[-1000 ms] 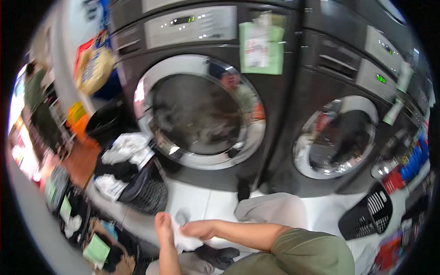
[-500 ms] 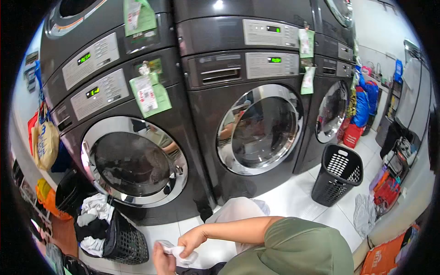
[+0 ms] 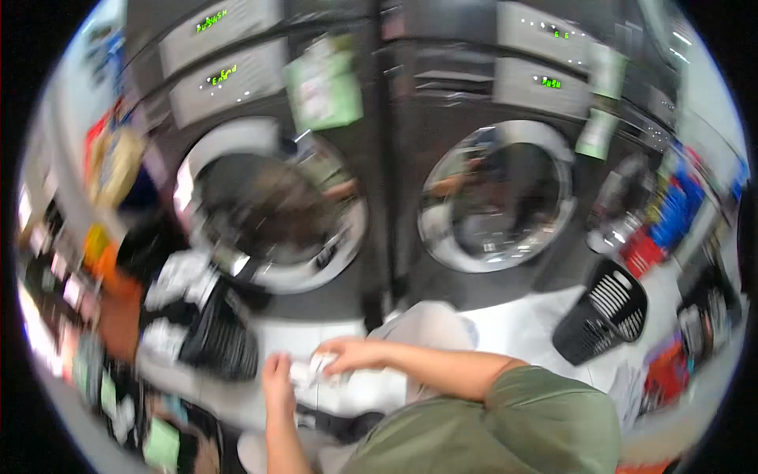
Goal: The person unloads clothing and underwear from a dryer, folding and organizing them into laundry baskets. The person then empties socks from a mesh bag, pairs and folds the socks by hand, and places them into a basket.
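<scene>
A small white cloth, perhaps a sock, is stretched between my two hands in front of my lap. My left hand is closed on its left end. Fingers of my right hand pinch the other end. Motion blur hides the cloth's exact shape. To the left of my hands, a black laundry basket holds a heap of white and dark laundry.
Two front-loading machines, a left one and a right one, stand ahead with their round doors closed. A black perforated basket is on the white floor at right. Blue and red bags lie beyond it.
My view has turned, so machines and baskets appear shifted rightward and higher, now blurred. My left forearm has come into view. Both hands still hold the white cloth.
</scene>
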The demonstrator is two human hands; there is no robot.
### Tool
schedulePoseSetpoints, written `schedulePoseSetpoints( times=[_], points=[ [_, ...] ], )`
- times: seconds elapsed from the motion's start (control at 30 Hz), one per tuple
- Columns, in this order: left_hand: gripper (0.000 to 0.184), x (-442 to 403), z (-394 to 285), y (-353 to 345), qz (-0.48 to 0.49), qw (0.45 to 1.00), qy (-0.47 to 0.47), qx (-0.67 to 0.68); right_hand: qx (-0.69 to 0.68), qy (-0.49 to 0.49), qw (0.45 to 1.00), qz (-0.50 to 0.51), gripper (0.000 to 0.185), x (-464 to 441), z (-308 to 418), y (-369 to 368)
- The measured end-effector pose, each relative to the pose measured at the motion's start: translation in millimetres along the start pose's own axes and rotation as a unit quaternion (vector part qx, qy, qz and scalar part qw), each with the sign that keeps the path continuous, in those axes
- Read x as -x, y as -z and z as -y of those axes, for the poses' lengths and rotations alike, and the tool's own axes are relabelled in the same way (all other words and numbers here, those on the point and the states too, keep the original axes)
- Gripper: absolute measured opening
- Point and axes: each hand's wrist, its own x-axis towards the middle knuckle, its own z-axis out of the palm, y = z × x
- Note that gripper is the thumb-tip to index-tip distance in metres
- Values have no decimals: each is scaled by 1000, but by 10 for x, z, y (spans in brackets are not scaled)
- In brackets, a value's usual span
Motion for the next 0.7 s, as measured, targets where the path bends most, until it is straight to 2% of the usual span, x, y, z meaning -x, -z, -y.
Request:
schedulePoseSetpoints(
  times=[0.03, 0.07, 0.13, 0.17, 0.2, 0.23, 0.3, 0.33, 0.4, 0.5, 0.53, 0.67, 0.7],
  points=[
    [18, -3, -62, 5, -56, 993, -31, -102, 98, -24, 995, -21, 55, 3, 166, 29],
    [23, -53, 46, 124, -85, 984, -88, -126, 103, -47, 993, -22, 57, -54, 256, 65],
    [31, -85, 35, 408, -153, 986, -12, -62, 279, -2, 960, -30, 55, -340, 328, 232],
    [28, -35, -92, 516, -187, 982, 14, 33, 298, 0, 955, 7, 56, -551, 343, 340],
    [25, 36, -213, 631, -213, 968, 28, 127, 302, 4, 953, 3, 56, -744, 420, 366],
    [22, 74, -241, 776, -231, 961, 30, 152, 354, 33, 935, -10, 56, -914, 630, 319],
    [18, 83, -279, 965, -251, 949, 23, 187, 398, 113, 909, -55, 55, -1490, 765, 353],
    [17, 78, -281, 1012, -257, 948, 14, 186, 440, 225, 863, -103, 54, -1673, 996, 236],
    [15, 28, -232, 1100, -263, 948, 15, 178, 439, 344, 818, -142, 52, -2212, 1329, 67],
    [14, -56, -301, 1175, -249, 944, 19, 216, 436, 439, 760, -202, 48, -3124, 1676, -108],
    [14, -79, -335, 1201, -244, 942, 18, 231, 441, 481, 723, -229, 49, -3537, 1681, -110],
    [14, -181, -382, 1305, -283, 914, -7, 292, 516, 489, 673, -204, 42, -4919, 1387, -127],
    [13, -215, -380, 1362, -300, 908, -29, 291, 540, 417, 720, -127, 39, -5350, 1186, -82]
  ],
)
